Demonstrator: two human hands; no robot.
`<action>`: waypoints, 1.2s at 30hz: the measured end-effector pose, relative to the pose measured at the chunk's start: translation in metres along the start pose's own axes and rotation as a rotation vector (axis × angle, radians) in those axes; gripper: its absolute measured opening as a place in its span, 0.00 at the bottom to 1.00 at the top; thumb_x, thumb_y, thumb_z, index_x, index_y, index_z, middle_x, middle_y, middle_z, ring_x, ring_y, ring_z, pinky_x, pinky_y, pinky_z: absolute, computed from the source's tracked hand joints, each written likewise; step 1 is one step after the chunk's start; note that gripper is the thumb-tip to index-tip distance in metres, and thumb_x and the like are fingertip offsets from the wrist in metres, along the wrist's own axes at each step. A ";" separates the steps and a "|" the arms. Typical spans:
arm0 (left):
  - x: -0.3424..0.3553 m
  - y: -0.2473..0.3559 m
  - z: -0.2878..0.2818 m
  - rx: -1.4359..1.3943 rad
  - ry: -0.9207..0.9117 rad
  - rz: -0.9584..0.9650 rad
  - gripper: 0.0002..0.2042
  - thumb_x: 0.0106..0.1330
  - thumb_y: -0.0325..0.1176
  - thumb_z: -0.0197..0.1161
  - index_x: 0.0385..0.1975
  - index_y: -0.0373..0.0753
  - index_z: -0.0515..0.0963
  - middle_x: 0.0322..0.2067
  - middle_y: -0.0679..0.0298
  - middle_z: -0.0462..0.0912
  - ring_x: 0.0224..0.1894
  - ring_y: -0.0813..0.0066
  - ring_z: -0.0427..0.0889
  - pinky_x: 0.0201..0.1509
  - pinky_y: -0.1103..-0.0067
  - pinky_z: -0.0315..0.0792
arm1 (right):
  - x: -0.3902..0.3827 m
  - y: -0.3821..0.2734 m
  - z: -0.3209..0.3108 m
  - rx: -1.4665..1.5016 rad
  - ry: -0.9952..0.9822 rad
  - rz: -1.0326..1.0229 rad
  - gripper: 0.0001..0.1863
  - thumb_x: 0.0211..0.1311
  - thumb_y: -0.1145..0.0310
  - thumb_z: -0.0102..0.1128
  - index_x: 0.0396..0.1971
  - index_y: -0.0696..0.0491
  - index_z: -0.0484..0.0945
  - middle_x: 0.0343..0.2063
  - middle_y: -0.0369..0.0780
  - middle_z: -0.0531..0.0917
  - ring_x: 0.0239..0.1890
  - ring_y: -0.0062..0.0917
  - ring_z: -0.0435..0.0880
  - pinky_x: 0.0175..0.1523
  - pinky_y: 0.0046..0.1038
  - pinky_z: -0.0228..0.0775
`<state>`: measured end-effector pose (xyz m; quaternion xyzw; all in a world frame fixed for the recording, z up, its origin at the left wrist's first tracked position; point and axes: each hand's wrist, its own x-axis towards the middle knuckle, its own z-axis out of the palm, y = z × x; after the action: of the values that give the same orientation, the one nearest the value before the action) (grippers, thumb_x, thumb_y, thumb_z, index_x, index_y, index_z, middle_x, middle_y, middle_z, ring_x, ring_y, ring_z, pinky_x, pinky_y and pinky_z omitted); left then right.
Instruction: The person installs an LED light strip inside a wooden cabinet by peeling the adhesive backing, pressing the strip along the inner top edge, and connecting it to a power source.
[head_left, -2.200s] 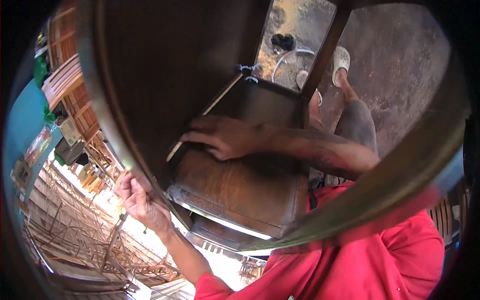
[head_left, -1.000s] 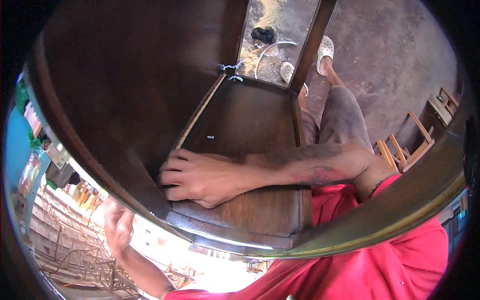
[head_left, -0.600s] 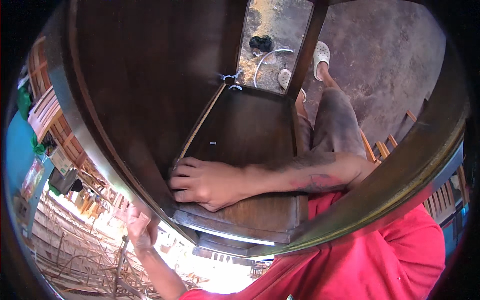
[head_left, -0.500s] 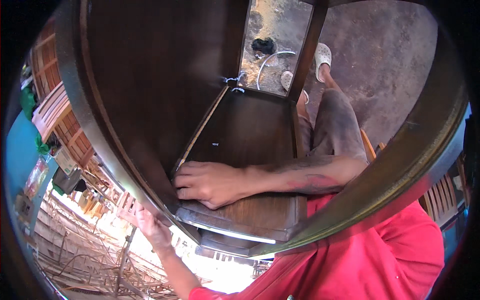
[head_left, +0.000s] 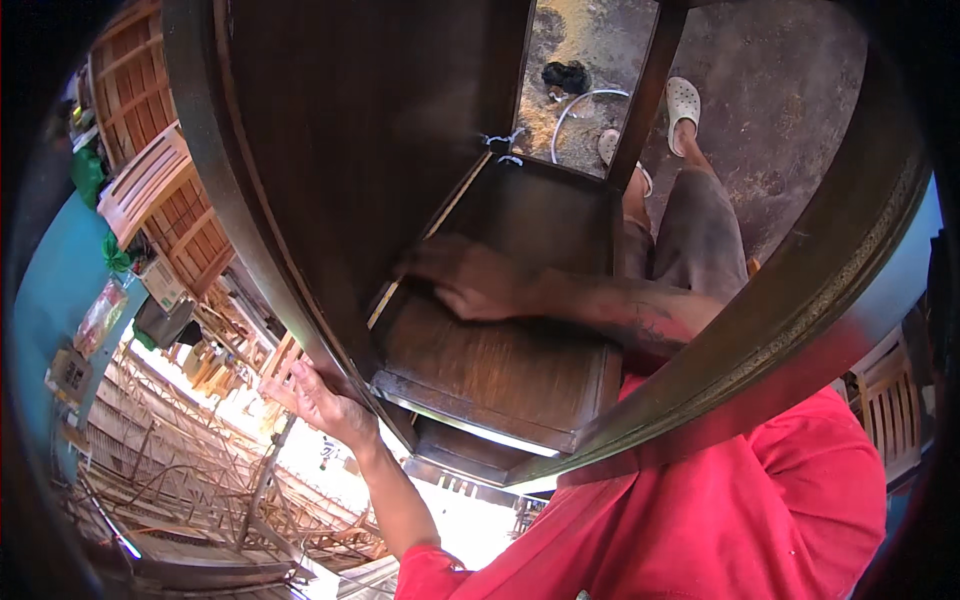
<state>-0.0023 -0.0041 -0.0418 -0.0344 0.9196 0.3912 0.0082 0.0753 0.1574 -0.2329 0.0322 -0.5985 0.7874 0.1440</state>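
Observation:
A dark brown wooden cabinet (head_left: pixel 350 120) with a curved frame surrounds my right arm. Inside it, my right hand (head_left: pixel 465 280) is smeared by motion over a brown shelf board (head_left: pixel 490 365), close to the pale gap (head_left: pixel 452 205) along the board's left side. Its fingers are too blurred to show whether they hold anything. My left hand (head_left: pixel 335 408) is outside the cabinet, against the lower left of its frame, its visible fingers stretched out. Part of that hand is hard to make out beside the frame edge. White scraps (head_left: pixel 508 160) stick at the board's far corner.
A thick curved rail (head_left: pixel 770 320) crosses over my right arm. Past the cabinet opening are a bare floor, a pale hose (head_left: pixel 575 112), a black lump (head_left: pixel 567 77) and my foot in a white clog (head_left: pixel 683 103). Slatted wooden furniture (head_left: pixel 160 185) stands at the left.
My right hand has moved from the board's near left corner farther along its left side, away from me. The view has shifted; my left hand stays by the outer frame.

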 end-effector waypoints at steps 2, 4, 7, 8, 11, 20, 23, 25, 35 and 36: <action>-0.001 0.000 -0.001 -0.039 0.038 -0.059 0.19 0.73 0.43 0.55 0.49 0.29 0.74 0.30 0.70 0.73 0.29 0.85 0.69 0.46 0.83 0.67 | 0.000 0.008 -0.009 -0.152 -0.039 0.048 0.25 0.49 0.78 0.55 0.52 0.55 0.75 0.48 0.48 0.75 0.55 0.46 0.73 0.61 0.40 0.68; 0.004 -0.005 -0.011 -0.047 -0.052 -0.068 0.23 0.73 0.43 0.55 0.56 0.28 0.68 0.29 0.70 0.73 0.30 0.86 0.68 0.47 0.83 0.66 | 0.000 0.005 -0.004 -0.186 -0.042 -0.012 0.25 0.48 0.79 0.56 0.52 0.55 0.75 0.47 0.48 0.75 0.54 0.45 0.74 0.59 0.40 0.69; 0.009 -0.009 -0.013 -0.107 -0.153 -0.071 0.24 0.72 0.43 0.56 0.57 0.29 0.65 0.35 0.66 0.74 0.36 0.82 0.71 0.50 0.82 0.66 | 0.004 -0.004 0.019 -0.143 -0.046 0.002 0.23 0.46 0.76 0.58 0.48 0.56 0.76 0.44 0.47 0.75 0.52 0.44 0.74 0.57 0.39 0.69; 0.009 -0.006 -0.008 -0.147 -0.157 -0.080 0.23 0.72 0.43 0.56 0.56 0.29 0.66 0.36 0.65 0.75 0.38 0.81 0.72 0.51 0.81 0.66 | 0.003 -0.008 0.027 -0.066 -0.044 0.075 0.22 0.44 0.72 0.59 0.45 0.57 0.77 0.41 0.46 0.75 0.50 0.42 0.74 0.57 0.39 0.69; 0.002 0.002 -0.001 -0.186 -0.078 -0.076 0.21 0.72 0.43 0.56 0.52 0.29 0.69 0.45 0.60 0.73 0.46 0.76 0.72 0.56 0.78 0.66 | 0.019 -0.052 0.024 -0.061 -0.215 -0.152 0.23 0.47 0.78 0.58 0.48 0.57 0.75 0.44 0.49 0.74 0.50 0.44 0.74 0.51 0.42 0.70; -0.004 0.019 0.017 -0.117 -0.039 -0.076 0.16 0.74 0.44 0.51 0.35 0.36 0.73 0.33 0.65 0.76 0.36 0.78 0.74 0.42 0.81 0.70 | 0.014 -0.010 0.015 0.122 -0.130 -0.078 0.26 0.49 0.79 0.57 0.53 0.52 0.75 0.52 0.47 0.74 0.57 0.44 0.72 0.59 0.39 0.69; -0.010 0.030 0.022 -0.101 -0.067 -0.098 0.15 0.75 0.43 0.50 0.30 0.39 0.71 0.30 0.67 0.74 0.34 0.81 0.73 0.40 0.83 0.69 | -0.004 0.030 0.007 -0.065 -0.145 0.006 0.32 0.43 0.80 0.55 0.56 0.49 0.74 0.55 0.46 0.74 0.60 0.43 0.71 0.63 0.41 0.68; -0.009 0.032 0.025 -0.100 -0.076 -0.090 0.14 0.75 0.42 0.50 0.29 0.40 0.69 0.29 0.68 0.73 0.32 0.82 0.72 0.39 0.84 0.69 | -0.012 0.061 -0.008 -0.090 -0.152 -0.007 0.32 0.47 0.79 0.55 0.58 0.47 0.73 0.55 0.46 0.74 0.60 0.43 0.71 0.62 0.40 0.69; -0.009 0.034 0.031 -0.013 -0.026 -0.004 0.19 0.75 0.41 0.50 0.22 0.36 0.71 0.20 0.73 0.67 0.23 0.88 0.63 0.27 0.87 0.55 | -0.023 0.142 -0.060 -0.390 -0.569 0.498 0.31 0.51 0.72 0.59 0.60 0.45 0.72 0.60 0.48 0.72 0.60 0.45 0.72 0.63 0.42 0.69; -0.008 0.032 0.028 -0.024 -0.042 -0.020 0.19 0.75 0.41 0.50 0.22 0.37 0.70 0.20 0.73 0.67 0.23 0.88 0.62 0.27 0.87 0.54 | -0.025 0.145 -0.063 -0.456 -0.702 0.710 0.31 0.51 0.71 0.60 0.60 0.45 0.71 0.60 0.48 0.72 0.60 0.45 0.72 0.63 0.42 0.69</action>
<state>0.0030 0.0382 -0.0378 -0.0357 0.9141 0.4028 0.0310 0.0684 0.1779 -0.3914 0.0567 -0.7401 0.5800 -0.3356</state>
